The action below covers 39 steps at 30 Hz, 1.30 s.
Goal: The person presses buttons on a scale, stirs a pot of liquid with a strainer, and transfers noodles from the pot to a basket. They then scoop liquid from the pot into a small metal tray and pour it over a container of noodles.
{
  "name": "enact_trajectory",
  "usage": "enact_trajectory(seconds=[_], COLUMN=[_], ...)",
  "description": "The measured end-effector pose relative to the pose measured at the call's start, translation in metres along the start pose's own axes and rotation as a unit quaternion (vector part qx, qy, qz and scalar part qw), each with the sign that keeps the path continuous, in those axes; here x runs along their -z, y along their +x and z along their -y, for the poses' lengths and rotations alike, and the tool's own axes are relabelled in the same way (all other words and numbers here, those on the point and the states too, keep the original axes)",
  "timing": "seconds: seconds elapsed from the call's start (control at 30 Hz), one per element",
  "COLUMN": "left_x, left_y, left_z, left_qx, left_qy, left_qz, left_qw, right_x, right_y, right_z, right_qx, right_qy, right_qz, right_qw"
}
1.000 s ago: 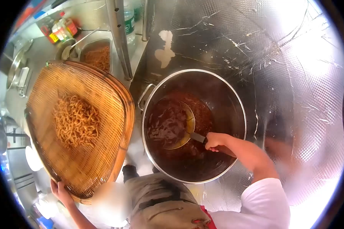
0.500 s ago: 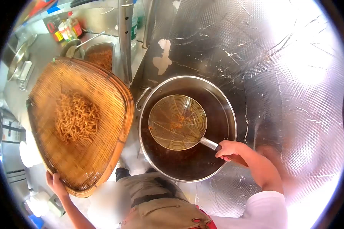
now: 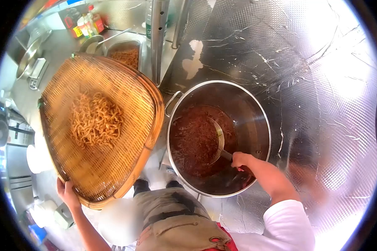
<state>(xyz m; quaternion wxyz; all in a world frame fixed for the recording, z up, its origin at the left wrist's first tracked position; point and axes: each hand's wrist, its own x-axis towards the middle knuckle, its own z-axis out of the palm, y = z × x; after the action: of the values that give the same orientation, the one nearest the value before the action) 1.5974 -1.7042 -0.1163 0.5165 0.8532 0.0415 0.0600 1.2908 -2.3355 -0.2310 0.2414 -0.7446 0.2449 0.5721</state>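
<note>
With fingers closed round its handle, my right hand [image 3: 243, 161] holds a wire skimmer [image 3: 220, 136]. The skimmer's basket is partly sunk in reddish-brown liquid [image 3: 197, 138] inside a large steel pot [image 3: 262, 113]. My left hand [image 3: 68, 193] grips the lower left rim of a woven bamboo basket [image 3: 130, 88], its fingers partly hidden by the rim. In that basket lies a heap of brown, curly strips [image 3: 97, 119] that look like noodles or shredded food. The basket is tilted beside the pot.
Behind the basket, a steel tray of reddish shreds [image 3: 125, 56] and a bowl with a ladle [image 3: 93, 44] stand on the counter. Several bottles [image 3: 88, 25] are farther back. A metal post [image 3: 158, 42] rises near the pot, and a foil-like textured wall [image 3: 314, 83] stands beyond.
The skimmer has gone from lying flat above the pot, with a few bits in it, down into the liquid and tilted. The camera view has shifted slightly; my left hand keeps the basket.
</note>
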Motion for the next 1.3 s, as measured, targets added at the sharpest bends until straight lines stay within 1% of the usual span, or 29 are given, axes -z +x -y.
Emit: enact_trajectory(seconds=[0.03, 0.07, 0.1, 0.17, 0.2, 0.3, 0.33, 0.43, 0.5, 0.53, 0.6, 0.63, 0.67, 0.7, 0.77, 0.8, 0.83, 0.87, 0.9, 0.93, 0.97, 1.03, 1.07, 1.1, 1.13, 1.17, 1.23, 1.27, 1.3], left_x=[-0.002, -0.008, -0.010, -0.006, -0.003, 0.001, -0.001, -0.001, -0.007, -0.010, -0.007, -0.007, -0.010, -0.011, -0.011, -0.009, -0.008, -0.008, -0.004, -0.001, 0.002, -0.008, -0.006, -0.002, -0.001, -0.006, -0.005, -0.004, -0.004], left_y=[-0.001, -0.004, -0.007, -0.005, -0.004, -0.001, -0.001, 0.001, -0.003, -0.002, 0.000, 0.000, 0.000, -0.001, -0.001, -0.002, 0.000, 0.001, 0.003, 0.005, 0.009, 0.007, 0.006, 0.011, 0.019, 0.021, 0.014, 0.014, 0.016], left_z=[-0.008, -0.023, -0.031, -0.029, -0.027, -0.004, -0.013, -0.004, -0.022, -0.030, -0.028, -0.027, -0.025, -0.024, -0.024, -0.022, -0.019, -0.014, -0.008, -0.004, 0.011, 0.001, 0.012, 0.026, 0.034, 0.024, 0.003, 0.009, 0.026], left_qx=[0.008, 0.017, 0.025, 0.095, 0.129, 0.085, 0.086, 0.099, 0.090, 0.083, 0.085, 0.084, 0.084, 0.072, 0.045, 0.057, 0.064, 0.072, 0.081, 0.079, 0.097, 0.095, 0.107, 0.113, 0.115, 0.107, 0.092, 0.106, 0.124], left_qy=[-0.007, -0.016, -0.025, -0.056, -0.073, -0.070, -0.068, -0.108, -0.131, -0.144, -0.142, -0.141, -0.169, -0.169, -0.170, -0.161, -0.171, -0.181, -0.190, -0.206, -0.180, -0.240, -0.219, -0.201, -0.187, -0.217, -0.255, -0.224, -0.186], left_qz=[0.000, -0.001, -0.003, 0.008, 0.010, -0.006, 0.004, 0.009, 0.016, 0.022, 0.037, 0.044, 0.034, 0.036, 0.038, 0.028, 0.038, 0.039, 0.035, 0.067, 0.068, 0.036, 0.053, 0.064, 0.067, 0.081, 0.094, 0.073, 0.041], left_qw=[1.000, 1.000, 0.999, 0.994, 0.989, 0.994, 0.994, 0.989, 0.987, 0.986, 0.986, 0.985, 0.981, 0.982, 0.984, 0.985, 0.982, 0.980, 0.978, 0.973, 0.976, 0.965, 0.968, 0.971, 0.973, 0.967, 0.958, 0.966, 0.974], right_x=[-0.001, -0.004, -0.009, -0.010, -0.007, 0.003, 0.004, 0.002, 0.009, 0.006, 0.000, -0.011, -0.022, -0.034, -0.065, -0.080, -0.090, -0.114, -0.127, -0.137, -0.129, -0.148, -0.144, -0.145, -0.150, -0.141, -0.159, -0.163, -0.167], right_y=[0.004, -0.005, 0.013, 0.006, 0.008, 0.006, -0.005, -0.047, -0.107, -0.129, -0.160, -0.169, -0.177, -0.184, -0.198, -0.207, -0.226, -0.242, -0.263, -0.281, -0.271, -0.248, -0.231, -0.207, -0.207, -0.209, -0.221, -0.234, -0.239], right_z=[0.007, 0.021, 0.021, 0.049, 0.049, 0.042, 0.040, 0.028, 0.048, 0.052, 0.056, 0.048, 0.044, 0.042, 0.041, 0.042, 0.048, 0.061, 0.084, 0.110, 0.118, 0.131, 0.134, 0.127, 0.132, 0.135, 0.136, 0.149, 0.155], right_qx=[0.016, -0.026, 0.021, 0.004, 0.009, 0.027, 0.035, 0.028, 0.075, 0.055, 0.014, 0.032, 0.025, 0.019, 0.016, 0.015, 0.016, -0.016, -0.037, -0.047, -0.021, 0.005, 0.006, -0.002, 0.016, 0.042, 0.020, 0.033, 0.020], right_qy=[-0.012, 0.088, 0.103, 0.176, 0.199, 0.258, 0.275, 0.331, 0.387, 0.398, 0.422, 0.428, 0.438, 0.448, 0.490, 0.507, 0.417, 0.465, 0.496, 0.551, 0.539, 0.552, 0.605, 0.632, 0.639, 0.636, 0.576, 0.610, 0.627], right_qz=[0.024, 0.001, 0.032, 0.018, 0.013, 0.005, 0.008, -0.005, -0.013, -0.017, -0.031, -0.034, -0.050, -0.066, -0.110, -0.132, -0.120, -0.178, -0.196, -0.209, -0.216, -0.220, -0.230, -0.214, -0.220, -0.226, -0.286, -0.316, -0.314], right_qw=[1.000, 0.996, 0.994, 0.984, 0.980, 0.966, 0.961, 0.943, 0.919, 0.916, 0.906, 0.902, 0.897, 0.892, 0.865, 0.851, 0.901, 0.867, 0.845, 0.807, 0.814, 0.804, 0.762, 0.744, 0.737, 0.737, 0.765, 0.726, 0.713])
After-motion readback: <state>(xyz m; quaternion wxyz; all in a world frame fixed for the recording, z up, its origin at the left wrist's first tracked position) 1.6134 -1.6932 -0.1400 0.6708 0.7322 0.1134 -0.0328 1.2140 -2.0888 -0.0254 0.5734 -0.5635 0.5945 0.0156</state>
